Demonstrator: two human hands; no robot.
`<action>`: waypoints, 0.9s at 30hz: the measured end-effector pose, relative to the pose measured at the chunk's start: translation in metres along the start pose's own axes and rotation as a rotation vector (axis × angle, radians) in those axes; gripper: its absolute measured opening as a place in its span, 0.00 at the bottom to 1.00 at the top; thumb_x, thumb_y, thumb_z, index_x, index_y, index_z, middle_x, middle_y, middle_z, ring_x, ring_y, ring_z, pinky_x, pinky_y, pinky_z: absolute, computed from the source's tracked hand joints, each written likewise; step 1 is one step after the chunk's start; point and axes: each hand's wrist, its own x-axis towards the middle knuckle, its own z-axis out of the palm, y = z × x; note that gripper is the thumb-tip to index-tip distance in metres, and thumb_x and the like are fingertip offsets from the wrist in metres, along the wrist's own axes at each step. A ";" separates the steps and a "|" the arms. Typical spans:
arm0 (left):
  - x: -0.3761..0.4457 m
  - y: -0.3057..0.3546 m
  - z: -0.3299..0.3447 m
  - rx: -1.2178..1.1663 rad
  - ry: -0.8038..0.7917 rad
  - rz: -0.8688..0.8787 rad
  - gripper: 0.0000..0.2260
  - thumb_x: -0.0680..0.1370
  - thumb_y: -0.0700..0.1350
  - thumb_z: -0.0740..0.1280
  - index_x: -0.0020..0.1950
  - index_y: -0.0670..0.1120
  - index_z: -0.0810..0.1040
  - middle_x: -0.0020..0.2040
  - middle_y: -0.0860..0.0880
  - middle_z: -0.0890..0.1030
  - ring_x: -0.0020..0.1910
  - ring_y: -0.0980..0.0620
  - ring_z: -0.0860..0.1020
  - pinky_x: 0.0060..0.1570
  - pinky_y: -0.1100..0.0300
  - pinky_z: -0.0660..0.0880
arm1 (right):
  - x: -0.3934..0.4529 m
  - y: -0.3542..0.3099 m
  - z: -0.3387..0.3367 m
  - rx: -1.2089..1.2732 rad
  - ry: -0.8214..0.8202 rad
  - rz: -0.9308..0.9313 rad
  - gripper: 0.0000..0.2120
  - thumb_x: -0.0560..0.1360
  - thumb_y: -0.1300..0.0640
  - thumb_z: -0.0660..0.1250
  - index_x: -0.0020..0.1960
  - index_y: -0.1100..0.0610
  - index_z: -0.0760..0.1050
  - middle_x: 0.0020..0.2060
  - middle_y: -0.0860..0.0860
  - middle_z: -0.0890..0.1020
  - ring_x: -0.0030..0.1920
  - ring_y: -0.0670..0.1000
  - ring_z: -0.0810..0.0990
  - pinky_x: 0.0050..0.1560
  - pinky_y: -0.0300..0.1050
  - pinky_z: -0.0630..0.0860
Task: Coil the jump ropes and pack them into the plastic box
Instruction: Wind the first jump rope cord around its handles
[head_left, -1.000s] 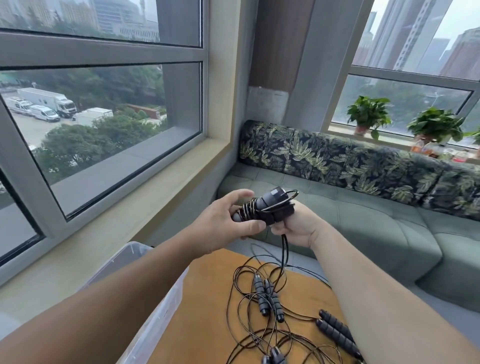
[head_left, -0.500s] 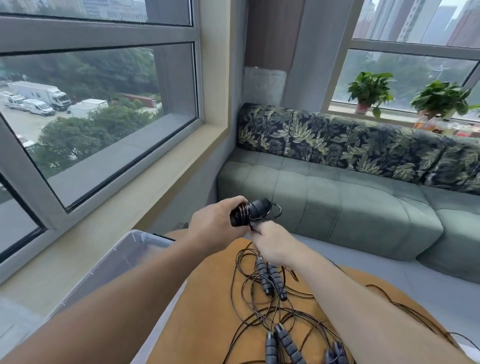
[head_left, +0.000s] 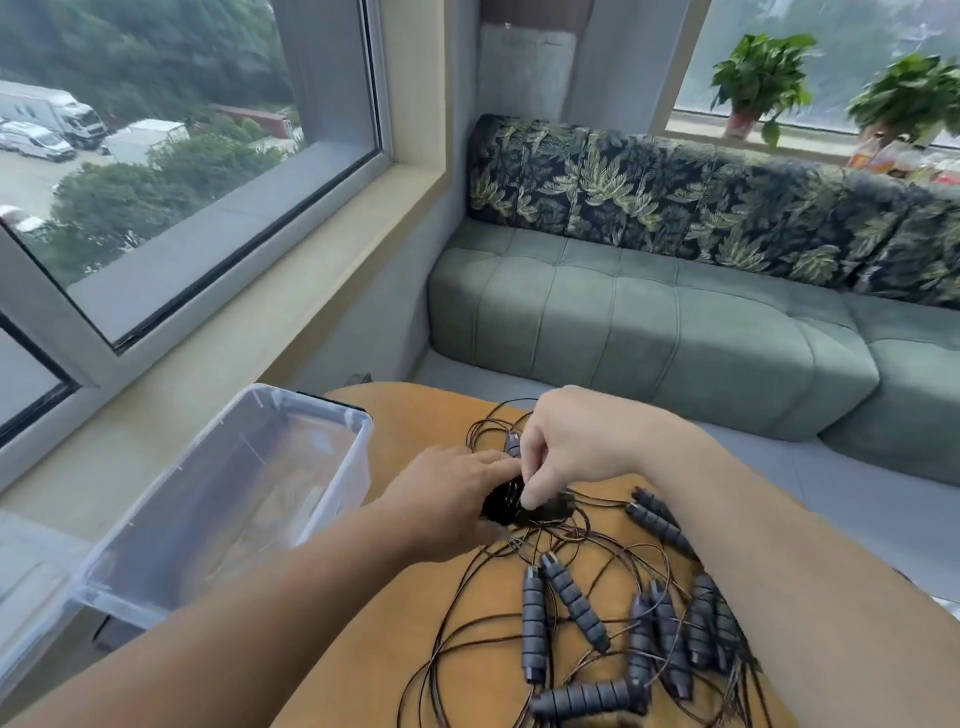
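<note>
Coil (head_left: 524, 506) now lowered from chest height onto desk (head_left: 415, 415); left hand (head_left: 447, 493) grips it; right hand (head_left: 566, 452) pinches wrap end; box (head_left: 332, 415) beside, empty; packing imminent.

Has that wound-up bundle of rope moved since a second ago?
Yes. The coiled rope has come down: then both hands held it up in front of the sofa; now it is low over the wooden table.

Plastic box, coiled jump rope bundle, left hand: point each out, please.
plastic box (head_left: 332, 415), head view, on its far rim.
coiled jump rope bundle (head_left: 545, 512), head view, on the dark bundle between the hands.
left hand (head_left: 447, 499), head view, on its back.
</note>
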 end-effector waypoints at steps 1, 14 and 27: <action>-0.003 0.002 0.001 -0.074 -0.029 0.022 0.21 0.74 0.55 0.70 0.66 0.58 0.71 0.58 0.57 0.77 0.53 0.52 0.76 0.51 0.53 0.74 | 0.000 0.006 -0.001 0.091 -0.042 -0.010 0.07 0.67 0.46 0.78 0.38 0.49 0.85 0.32 0.41 0.83 0.35 0.39 0.78 0.34 0.33 0.71; -0.025 0.020 0.013 -0.994 0.008 -0.209 0.23 0.66 0.61 0.78 0.56 0.57 0.75 0.46 0.50 0.83 0.43 0.51 0.83 0.43 0.53 0.82 | 0.002 0.050 0.077 1.460 -0.118 -0.011 0.03 0.73 0.60 0.69 0.40 0.56 0.78 0.40 0.54 0.81 0.39 0.52 0.81 0.37 0.44 0.79; -0.008 0.034 0.013 -1.165 0.190 -0.303 0.14 0.76 0.48 0.72 0.62 0.55 0.79 0.48 0.47 0.82 0.40 0.54 0.81 0.40 0.63 0.77 | -0.005 0.055 0.104 1.371 0.158 0.125 0.16 0.84 0.58 0.54 0.60 0.69 0.73 0.29 0.49 0.74 0.26 0.45 0.63 0.25 0.37 0.58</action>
